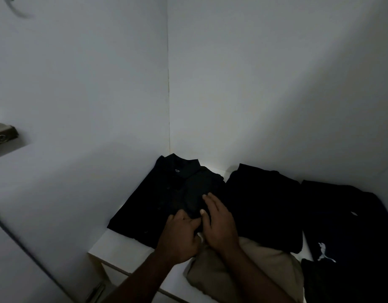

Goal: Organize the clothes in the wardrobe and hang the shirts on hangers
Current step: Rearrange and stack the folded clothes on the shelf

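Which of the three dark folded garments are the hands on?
The leftmost, the collared black shirt; left hand and right hand both touch it, the other two lie to its right.

The hinge is cut by the left edge, and a curved blur at top left cannot be named. The label on the shirt is too small to read. The left hand fingertips vanish beneath the right hand, perhaps pinching cloth. The right forearm hides part of the khaki garment, which runs off the bottom edge. The logo garment is cut off at right, and dim light swallows its folds.
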A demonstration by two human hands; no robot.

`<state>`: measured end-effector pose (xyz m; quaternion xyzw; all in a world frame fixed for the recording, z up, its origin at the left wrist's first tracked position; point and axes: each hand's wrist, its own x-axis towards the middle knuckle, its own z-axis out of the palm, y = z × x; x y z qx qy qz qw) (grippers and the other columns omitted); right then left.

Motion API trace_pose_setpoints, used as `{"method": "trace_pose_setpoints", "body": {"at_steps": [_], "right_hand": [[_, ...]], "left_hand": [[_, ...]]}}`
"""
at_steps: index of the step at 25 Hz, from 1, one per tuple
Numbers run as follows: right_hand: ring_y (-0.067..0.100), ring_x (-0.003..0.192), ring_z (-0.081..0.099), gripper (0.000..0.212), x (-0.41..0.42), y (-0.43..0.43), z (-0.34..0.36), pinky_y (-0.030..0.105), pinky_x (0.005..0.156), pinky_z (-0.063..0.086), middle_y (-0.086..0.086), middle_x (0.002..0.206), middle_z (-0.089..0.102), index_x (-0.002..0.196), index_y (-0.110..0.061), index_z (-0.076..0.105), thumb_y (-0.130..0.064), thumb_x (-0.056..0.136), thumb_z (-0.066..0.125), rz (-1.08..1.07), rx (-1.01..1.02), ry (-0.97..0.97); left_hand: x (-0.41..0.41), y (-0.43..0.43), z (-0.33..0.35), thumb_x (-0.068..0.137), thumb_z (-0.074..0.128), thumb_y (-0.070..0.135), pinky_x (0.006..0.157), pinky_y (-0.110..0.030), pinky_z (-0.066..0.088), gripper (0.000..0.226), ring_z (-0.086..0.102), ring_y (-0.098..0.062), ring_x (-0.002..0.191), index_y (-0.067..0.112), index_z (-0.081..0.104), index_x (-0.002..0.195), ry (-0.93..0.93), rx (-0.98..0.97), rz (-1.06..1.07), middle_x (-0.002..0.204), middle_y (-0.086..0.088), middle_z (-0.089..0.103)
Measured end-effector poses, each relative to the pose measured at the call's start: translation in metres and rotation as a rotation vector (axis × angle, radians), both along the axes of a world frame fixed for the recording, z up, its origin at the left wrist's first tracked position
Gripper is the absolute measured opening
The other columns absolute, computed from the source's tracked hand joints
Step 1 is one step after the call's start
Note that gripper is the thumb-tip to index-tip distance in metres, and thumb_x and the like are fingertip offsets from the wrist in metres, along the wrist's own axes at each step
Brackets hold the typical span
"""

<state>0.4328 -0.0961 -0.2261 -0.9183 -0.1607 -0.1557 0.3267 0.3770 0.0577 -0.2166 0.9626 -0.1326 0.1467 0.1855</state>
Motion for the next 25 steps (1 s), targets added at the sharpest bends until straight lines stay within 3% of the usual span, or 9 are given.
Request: {"method": "trace_pose_setpoints", "body": {"at_steps": [3, 6, 8, 10, 14, 17, 19, 22, 25], "right_hand": [[0.016, 0.148, 0.040, 0.050, 0.002, 0.002, 0.002, 0.037, 0.111, 0.033, -0.009, 0.156, 0.050, 0.136, -0.034, 0.063, -0.050, 0.104, 0.028, 0.056, -0.323, 0.088], [0.017, 0.141, 0.049, 0.045, 0.002, 0.004, 0.001, 0.039, 0.103, 0.039, -0.008, 0.153, 0.054, 0.131, -0.034, 0.064, -0.049, 0.099, 0.037, 0.044, -0.433, 0.035], [0.017, 0.136, 0.054, 0.042, 0.001, 0.006, 0.002, 0.039, 0.098, 0.042, -0.008, 0.148, 0.059, 0.126, -0.033, 0.067, -0.048, 0.096, 0.040, 0.016, -0.438, 0.021], [0.017, 0.133, 0.056, 0.040, 0.000, 0.006, 0.000, 0.040, 0.097, 0.044, -0.010, 0.146, 0.061, 0.124, -0.035, 0.067, -0.047, 0.095, 0.042, 0.004, -0.428, 0.000], [0.015, 0.138, 0.053, 0.040, 0.001, 0.007, -0.002, 0.039, 0.101, 0.041, -0.013, 0.149, 0.057, 0.128, -0.038, 0.064, -0.049, 0.096, 0.042, -0.009, -0.408, 0.008], [0.012, 0.135, 0.054, 0.038, 0.001, 0.006, -0.003, 0.037, 0.100, 0.042, -0.012, 0.148, 0.058, 0.127, -0.038, 0.065, -0.047, 0.096, 0.045, -0.003, -0.384, -0.013], [0.011, 0.135, 0.055, 0.036, 0.002, 0.006, -0.004, 0.035, 0.099, 0.042, -0.012, 0.148, 0.058, 0.126, -0.037, 0.066, -0.046, 0.097, 0.046, -0.008, -0.379, -0.021], [0.011, 0.137, 0.052, 0.037, 0.001, 0.006, -0.005, 0.034, 0.102, 0.039, -0.013, 0.150, 0.056, 0.127, -0.037, 0.064, -0.046, 0.097, 0.045, -0.018, -0.372, 0.003], [0.012, 0.138, 0.050, 0.039, 0.002, 0.006, -0.003, 0.034, 0.104, 0.036, -0.013, 0.150, 0.056, 0.129, -0.035, 0.063, -0.046, 0.098, 0.043, -0.030, -0.388, 0.014]], "left_hand": [[0.019, 0.011, 0.011, 0.084, 0.046, 0.034, 0.070, -0.037, 0.050, 0.029, 0.056, -0.016, 0.070, 0.025, 0.074, 0.079, -0.120, -0.112, 0.092, 0.070, 0.005, 0.068], [0.053, 0.026, 0.023, 0.089, 0.046, 0.031, 0.098, -0.042, 0.048, 0.040, 0.064, -0.018, 0.107, 0.030, 0.075, 0.115, -0.100, -0.024, 0.137, 0.113, 0.008, 0.075], [0.076, 0.038, 0.025, 0.100, 0.037, 0.045, 0.118, -0.049, 0.028, 0.049, 0.039, -0.023, 0.145, 0.034, 0.054, 0.145, 0.104, 0.141, 0.132, 0.154, 0.008, 0.050], [0.097, 0.055, 0.023, 0.103, 0.027, 0.060, 0.123, -0.055, 0.012, 0.061, 0.013, -0.028, 0.156, 0.037, 0.030, 0.159, 0.291, 0.201, 0.161, 0.168, 0.010, 0.024], [0.124, 0.066, 0.025, 0.100, 0.028, 0.066, 0.121, -0.062, 0.008, 0.067, 0.013, -0.034, 0.155, 0.035, 0.029, 0.159, 0.361, 0.188, 0.268, 0.165, 0.010, 0.030], [0.126, 0.048, 0.034, 0.094, 0.047, 0.044, 0.110, -0.057, 0.030, 0.044, 0.047, -0.034, 0.125, 0.024, 0.066, 0.128, 0.022, 0.262, 0.329, 0.128, -0.002, 0.067], [0.135, 0.038, 0.039, 0.086, 0.054, 0.035, 0.100, -0.051, 0.037, 0.033, 0.051, -0.032, 0.109, 0.021, 0.071, 0.111, -0.205, 0.284, 0.227, 0.113, -0.006, 0.067], [0.161, 0.029, 0.034, 0.095, 0.045, 0.047, 0.115, -0.052, 0.027, 0.044, 0.043, -0.031, 0.131, 0.027, 0.068, 0.126, -0.118, 0.346, 0.047, 0.140, -0.004, 0.056], [0.178, 0.019, 0.014, 0.100, 0.022, 0.065, 0.123, -0.057, 0.005, 0.068, 0.015, -0.030, 0.155, 0.032, 0.031, 0.160, 0.189, 0.359, 0.050, 0.169, 0.003, 0.024]]}}
